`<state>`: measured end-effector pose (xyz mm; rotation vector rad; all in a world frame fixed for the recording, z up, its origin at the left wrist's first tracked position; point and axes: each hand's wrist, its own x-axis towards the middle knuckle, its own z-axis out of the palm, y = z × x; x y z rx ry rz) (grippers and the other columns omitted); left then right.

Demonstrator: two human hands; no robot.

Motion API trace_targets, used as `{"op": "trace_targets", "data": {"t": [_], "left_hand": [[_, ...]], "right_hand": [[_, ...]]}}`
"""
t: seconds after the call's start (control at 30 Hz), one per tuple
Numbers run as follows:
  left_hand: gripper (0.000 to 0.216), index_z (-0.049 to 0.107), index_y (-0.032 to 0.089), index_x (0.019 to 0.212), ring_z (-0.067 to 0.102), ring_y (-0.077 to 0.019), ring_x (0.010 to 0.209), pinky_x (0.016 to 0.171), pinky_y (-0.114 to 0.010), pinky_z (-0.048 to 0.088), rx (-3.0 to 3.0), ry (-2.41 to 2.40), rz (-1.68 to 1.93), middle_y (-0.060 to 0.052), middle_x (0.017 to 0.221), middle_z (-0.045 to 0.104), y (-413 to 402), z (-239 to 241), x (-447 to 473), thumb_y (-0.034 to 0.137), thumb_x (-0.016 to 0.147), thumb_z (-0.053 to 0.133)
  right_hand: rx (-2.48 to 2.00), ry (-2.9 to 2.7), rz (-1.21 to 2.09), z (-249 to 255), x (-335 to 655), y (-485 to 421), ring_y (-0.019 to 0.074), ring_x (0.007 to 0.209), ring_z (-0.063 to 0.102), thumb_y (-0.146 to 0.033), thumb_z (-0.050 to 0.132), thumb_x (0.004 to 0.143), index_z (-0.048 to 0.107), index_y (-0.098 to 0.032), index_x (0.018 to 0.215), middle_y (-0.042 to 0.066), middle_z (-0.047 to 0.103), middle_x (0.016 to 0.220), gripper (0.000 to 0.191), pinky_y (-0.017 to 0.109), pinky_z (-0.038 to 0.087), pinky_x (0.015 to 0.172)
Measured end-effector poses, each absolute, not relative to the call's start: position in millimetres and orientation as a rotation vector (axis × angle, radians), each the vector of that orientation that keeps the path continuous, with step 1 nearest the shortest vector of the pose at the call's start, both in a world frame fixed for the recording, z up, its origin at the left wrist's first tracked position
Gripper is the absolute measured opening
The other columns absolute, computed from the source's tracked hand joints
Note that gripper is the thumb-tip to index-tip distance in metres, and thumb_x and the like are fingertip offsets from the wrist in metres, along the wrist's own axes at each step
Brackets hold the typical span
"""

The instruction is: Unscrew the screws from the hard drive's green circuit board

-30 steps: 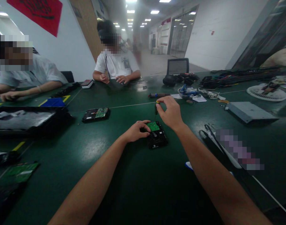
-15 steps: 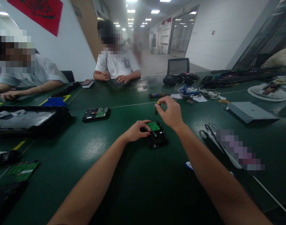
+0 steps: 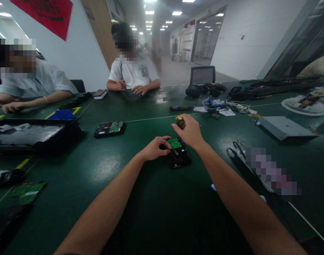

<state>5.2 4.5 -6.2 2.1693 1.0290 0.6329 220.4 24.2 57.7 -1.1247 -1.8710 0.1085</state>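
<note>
A black hard drive with a green circuit board lies flat on the dark green table in front of me. My left hand grips its left side, thumb and fingers closed along the edge. Above the drive's far right corner, my right hand is closed around a screwdriver with a yellow and dark handle. The screwdriver's shaft and tip are hard to make out. Back left on the table lies a second hard drive, untouched.
A black tray-like housing and a green board lie to the left. On the right are a grey metal case and a badge with a strap. Another screwdriver-like tool lies beyond my hands. Two people sit across the table.
My right hand has lowered slightly, and the screwdriver in it has changed its tilt, its handle now pointing more toward me. My left hand stays on the hard drive.
</note>
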Motion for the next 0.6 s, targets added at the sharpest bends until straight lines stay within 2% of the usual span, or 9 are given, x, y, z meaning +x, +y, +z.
{"op": "trace_targets", "data": {"t": [0.3, 0.47, 0.6], "left_hand": [[0.018, 0.076, 0.023, 0.096, 0.048, -0.0317, 0.142, 0.12, -0.052, 0.031, 2.168, 1.021, 0.652, -0.009, 0.153, 0.055, 5, -10, 4, 0.03, 0.08, 0.076], [0.019, 0.076, 0.023, 0.098, 0.048, -0.032, 0.142, 0.118, -0.054, 0.033, 2.16, 1.022, 0.659, -0.009, 0.153, 0.054, 6, -13, 3, 0.029, 0.08, 0.076], [0.02, 0.076, 0.024, 0.098, 0.048, -0.033, 0.141, 0.117, -0.055, 0.034, 2.143, 1.022, 0.664, -0.008, 0.152, 0.054, 7, -14, 3, 0.03, 0.079, 0.077]], "right_hand": [[-1.2, -1.796, 0.145, 77, 226, 17, 0.0201, 0.079, 0.058, -0.04, 0.066, 0.09, 0.064, -0.02, 0.099, 0.007, 0.068, 0.094, 0.022, 0.034, 0.044, 0.075], [-1.292, -1.736, 0.09, 81, 239, 23, 0.0198, 0.079, 0.059, -0.035, 0.064, 0.088, 0.064, -0.02, 0.097, 0.006, 0.068, 0.09, 0.017, 0.033, 0.043, 0.075], [-1.535, -1.716, 0.051, 84, 257, 30, 0.0212, 0.081, 0.061, -0.03, 0.059, 0.087, 0.064, -0.019, 0.09, 0.007, 0.069, 0.088, 0.012, 0.032, 0.043, 0.075]]}}
